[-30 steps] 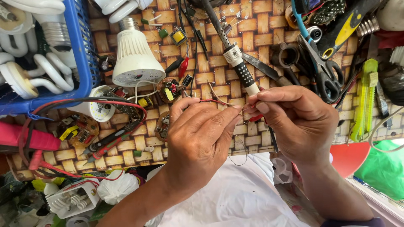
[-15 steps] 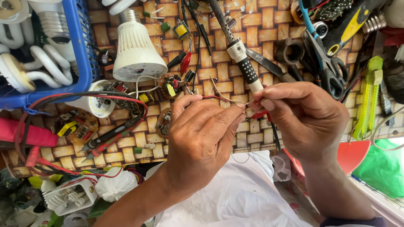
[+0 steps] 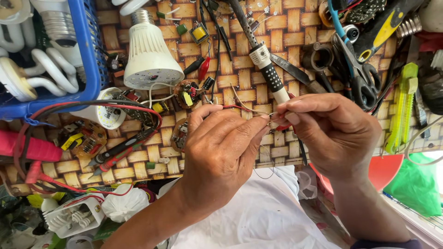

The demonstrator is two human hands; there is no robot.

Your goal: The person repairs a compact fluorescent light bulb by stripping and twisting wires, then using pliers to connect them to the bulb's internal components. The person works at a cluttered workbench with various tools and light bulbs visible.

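- The left hand (image 3: 221,152) and right hand (image 3: 334,131) meet over the middle of a woven surface (image 3: 295,27), fingertips nearly touching.
- Left fingers (image 3: 251,127) are pinched together on a thin red wire (image 3: 235,107); right fingers (image 3: 295,110) are clamped on the wire's other end, where bare strands show between the two hands.
- A soldering iron (image 3: 265,64) lies just behind the hands, its handle passing under the right fingers.
- A white bulb (image 3: 150,57) lies up left, with small round circuit boards (image 3: 189,92) near it.
- A blue basket (image 3: 90,50) at far left holds spiral lamps (image 3: 46,74).
- Red and black probes (image 3: 120,152) lie left of the left hand.
- Scissors (image 3: 357,69) and a yellow-green cutter (image 3: 404,106) lie at right.
- White cloth (image 3: 258,216) lies below the hands.
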